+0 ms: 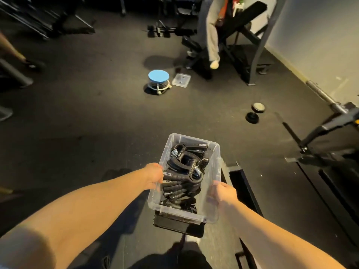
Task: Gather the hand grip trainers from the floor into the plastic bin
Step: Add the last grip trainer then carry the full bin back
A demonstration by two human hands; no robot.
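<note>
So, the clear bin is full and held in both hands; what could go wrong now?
1. The clear plastic bin is held only by its long rims by the left hand and right hand; it may tip.
2. The black spring grip trainers are piled high; one might fall out.
3. The black dumbbell lies ahead, a possible trip hazard.

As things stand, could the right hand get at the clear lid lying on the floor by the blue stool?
Probably not: the right hand grips the plastic bin of hand grip trainers, and the clear lid lies far ahead beside the blue stool.
</note>
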